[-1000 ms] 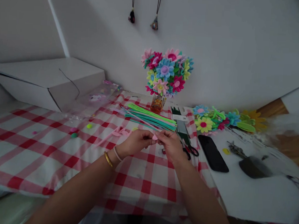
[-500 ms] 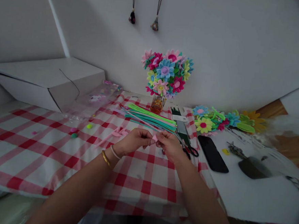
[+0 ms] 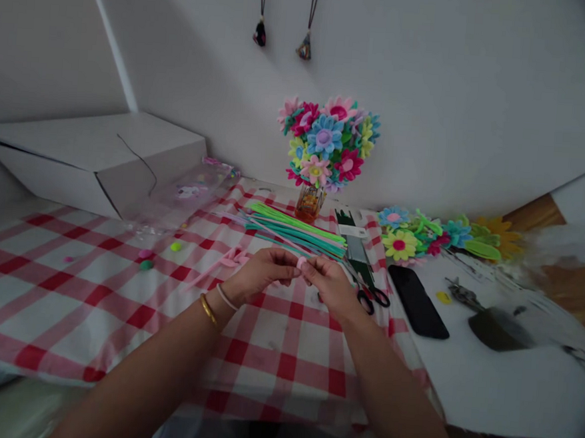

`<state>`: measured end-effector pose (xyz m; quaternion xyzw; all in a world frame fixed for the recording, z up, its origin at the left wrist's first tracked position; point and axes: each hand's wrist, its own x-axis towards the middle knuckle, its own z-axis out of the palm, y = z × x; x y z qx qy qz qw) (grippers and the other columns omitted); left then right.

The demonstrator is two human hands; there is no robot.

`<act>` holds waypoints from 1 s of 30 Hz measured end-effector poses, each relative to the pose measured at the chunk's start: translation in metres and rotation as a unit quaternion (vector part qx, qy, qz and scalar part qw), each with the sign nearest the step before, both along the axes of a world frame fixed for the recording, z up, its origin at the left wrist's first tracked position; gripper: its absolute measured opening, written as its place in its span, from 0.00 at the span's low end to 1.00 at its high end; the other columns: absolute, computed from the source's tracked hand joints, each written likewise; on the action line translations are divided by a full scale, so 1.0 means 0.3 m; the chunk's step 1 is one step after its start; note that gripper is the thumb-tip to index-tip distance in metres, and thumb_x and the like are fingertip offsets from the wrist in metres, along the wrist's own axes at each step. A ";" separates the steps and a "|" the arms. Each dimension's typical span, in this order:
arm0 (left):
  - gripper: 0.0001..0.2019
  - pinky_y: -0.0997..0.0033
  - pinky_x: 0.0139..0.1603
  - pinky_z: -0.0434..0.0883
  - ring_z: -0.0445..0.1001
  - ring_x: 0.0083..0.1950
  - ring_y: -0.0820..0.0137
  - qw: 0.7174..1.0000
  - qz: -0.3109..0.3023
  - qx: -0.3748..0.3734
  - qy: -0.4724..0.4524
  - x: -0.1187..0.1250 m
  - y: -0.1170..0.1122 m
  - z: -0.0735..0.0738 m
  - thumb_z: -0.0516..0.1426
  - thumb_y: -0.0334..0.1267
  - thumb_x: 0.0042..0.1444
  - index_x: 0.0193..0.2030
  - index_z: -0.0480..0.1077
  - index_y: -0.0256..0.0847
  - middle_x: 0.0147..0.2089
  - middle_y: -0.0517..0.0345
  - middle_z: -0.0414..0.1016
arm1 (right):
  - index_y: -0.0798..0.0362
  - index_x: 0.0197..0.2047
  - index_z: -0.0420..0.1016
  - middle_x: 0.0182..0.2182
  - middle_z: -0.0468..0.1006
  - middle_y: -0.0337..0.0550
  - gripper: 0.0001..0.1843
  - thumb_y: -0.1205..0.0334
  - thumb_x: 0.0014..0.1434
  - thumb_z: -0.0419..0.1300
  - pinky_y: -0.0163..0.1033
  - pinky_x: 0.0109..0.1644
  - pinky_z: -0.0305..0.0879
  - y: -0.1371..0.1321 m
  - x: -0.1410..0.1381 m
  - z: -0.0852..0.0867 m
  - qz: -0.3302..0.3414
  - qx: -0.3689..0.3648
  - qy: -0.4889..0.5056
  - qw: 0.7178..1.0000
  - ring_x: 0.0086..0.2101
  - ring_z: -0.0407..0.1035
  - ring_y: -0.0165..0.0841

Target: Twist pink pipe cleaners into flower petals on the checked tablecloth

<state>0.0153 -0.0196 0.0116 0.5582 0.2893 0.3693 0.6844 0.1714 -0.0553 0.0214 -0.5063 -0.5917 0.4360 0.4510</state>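
My left hand [image 3: 263, 276] and my right hand [image 3: 329, 283] meet over the red-and-white checked tablecloth [image 3: 91, 298]. Both pinch a small pink fuzzy piece [image 3: 301, 262] between their fingertips. The left wrist wears a gold bangle and a pink band. A pink pipe-cleaner shape [image 3: 224, 263] lies on the cloth just left of my left hand. A bundle of green, teal and pink pipe cleaners [image 3: 296, 231] lies just beyond the hands. Scissors [image 3: 367, 294] lie right of my right hand.
A jar of pipe-cleaner flowers [image 3: 327, 148] stands at the back. More flowers [image 3: 421, 236] lie to the right, near a black phone [image 3: 417, 301], keys [image 3: 460, 292] and a dark object [image 3: 500, 327]. A white box [image 3: 91, 155] sits back left. Small pom-poms [image 3: 145, 259] dot the cloth.
Both hands have shifted slightly, fingers working the pink piece, which now sits a little higher between the fingertips. Nothing else has moved.
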 end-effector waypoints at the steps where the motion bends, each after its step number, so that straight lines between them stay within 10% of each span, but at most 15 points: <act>1: 0.08 0.78 0.24 0.59 0.63 0.22 0.80 1.000 0.003 -0.009 -0.012 -0.001 0.000 0.003 0.61 0.33 0.42 0.30 0.70 0.33 0.24 0.61 0.69 | 0.54 0.23 0.66 0.19 0.63 0.33 0.15 0.51 0.50 0.56 0.32 0.26 0.53 0.001 0.000 -0.003 -0.004 0.003 0.000 1.000 0.21 0.55 0.24; 12: 0.06 0.77 0.24 0.60 0.67 0.23 0.77 0.985 -0.013 -0.117 -0.124 -0.015 0.007 0.012 0.59 0.31 0.45 0.32 0.68 0.34 0.25 0.57 0.71 | 0.55 0.27 0.71 0.24 0.70 0.36 0.08 0.58 0.49 0.58 0.33 0.35 0.58 0.011 0.000 -0.024 0.048 -0.012 0.081 0.996 0.27 0.63 0.26; 30: 0.07 0.75 0.23 0.59 0.65 0.22 0.77 0.997 -0.026 -0.065 -0.012 -0.033 0.009 0.021 0.59 0.36 0.45 0.26 0.68 0.32 0.24 0.55 0.71 | 0.53 0.25 0.72 0.20 0.69 0.34 0.06 0.59 0.46 0.60 0.32 0.25 0.55 -0.004 -0.009 -0.001 -0.034 0.001 0.011 0.999 0.20 0.57 0.24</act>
